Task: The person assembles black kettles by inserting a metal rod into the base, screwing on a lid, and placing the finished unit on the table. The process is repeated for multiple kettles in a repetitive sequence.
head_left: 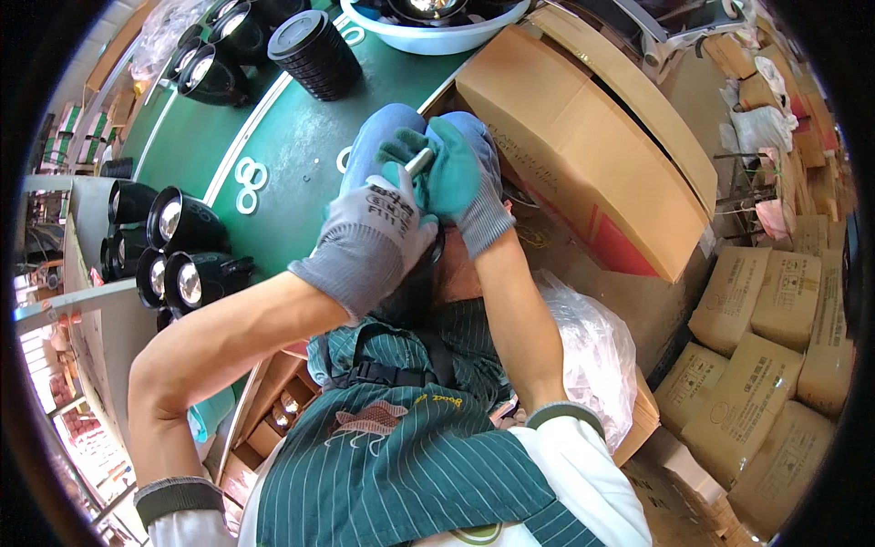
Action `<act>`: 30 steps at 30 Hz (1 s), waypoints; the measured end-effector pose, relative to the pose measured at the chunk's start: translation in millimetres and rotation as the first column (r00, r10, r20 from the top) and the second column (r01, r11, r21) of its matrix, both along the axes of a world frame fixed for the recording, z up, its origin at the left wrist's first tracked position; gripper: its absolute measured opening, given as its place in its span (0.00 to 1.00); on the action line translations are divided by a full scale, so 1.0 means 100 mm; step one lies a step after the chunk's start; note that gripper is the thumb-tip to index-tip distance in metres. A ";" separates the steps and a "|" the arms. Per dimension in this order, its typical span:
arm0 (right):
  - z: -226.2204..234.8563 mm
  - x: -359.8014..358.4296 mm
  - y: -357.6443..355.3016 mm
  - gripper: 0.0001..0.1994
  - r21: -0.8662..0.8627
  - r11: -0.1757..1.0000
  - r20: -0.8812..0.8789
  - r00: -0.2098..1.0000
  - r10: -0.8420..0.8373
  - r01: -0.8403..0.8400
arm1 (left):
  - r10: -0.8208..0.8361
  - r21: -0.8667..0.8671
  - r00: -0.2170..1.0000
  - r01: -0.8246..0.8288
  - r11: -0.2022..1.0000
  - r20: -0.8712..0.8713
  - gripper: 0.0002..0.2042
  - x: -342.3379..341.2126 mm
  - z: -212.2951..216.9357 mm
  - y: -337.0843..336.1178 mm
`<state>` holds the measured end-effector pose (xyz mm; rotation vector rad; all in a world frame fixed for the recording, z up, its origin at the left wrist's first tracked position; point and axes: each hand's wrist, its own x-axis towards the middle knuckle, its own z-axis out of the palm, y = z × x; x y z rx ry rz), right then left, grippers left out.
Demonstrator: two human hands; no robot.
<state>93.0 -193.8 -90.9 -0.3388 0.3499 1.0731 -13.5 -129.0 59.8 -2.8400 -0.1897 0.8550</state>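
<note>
Over my lap, my left hand (374,214), in a grey glove with a printed back, meets my right hand (451,173), whose green glove palm faces partly up. A short silvery cylinder (419,163) shows between them. Fingers of both hands close around it, and its lower end is hidden. Just below the hands, a dark rounded object (410,290) sits against my body; the arms cover much of it. White rings (248,178) lie on the green table to the left, and another ring (344,159) is partly behind my knee.
Black lamp housings with shiny reflectors (179,221) stand along the left. A stack of black cups (314,56) is on the green table (296,128), near a white basin (437,36). A large open carton (583,146) stands right; several sealed cartons (743,401) are piled beyond plastic wrap (588,356).
</note>
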 end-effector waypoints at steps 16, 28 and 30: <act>0.39 -0.88 -0.46 0.16 0.004 0.798 0.800 0.477 -0.364 0.603 | -0.508 -0.359 0.714 0.690 0.629 0.482 0.39 0.02 -0.48 1.21; 0.79 -1.35 -0.67 0.47 -0.541 0.655 0.730 -0.092 0.677 0.527 | 0.304 -0.176 0.610 -0.262 0.949 0.732 0.34 -0.84 -2.06 2.87; 0.90 -1.39 -0.74 0.47 -0.482 0.672 0.720 -0.183 0.669 0.562 | 0.467 -0.230 0.651 -0.419 0.878 0.599 0.36 -0.78 -2.01 2.71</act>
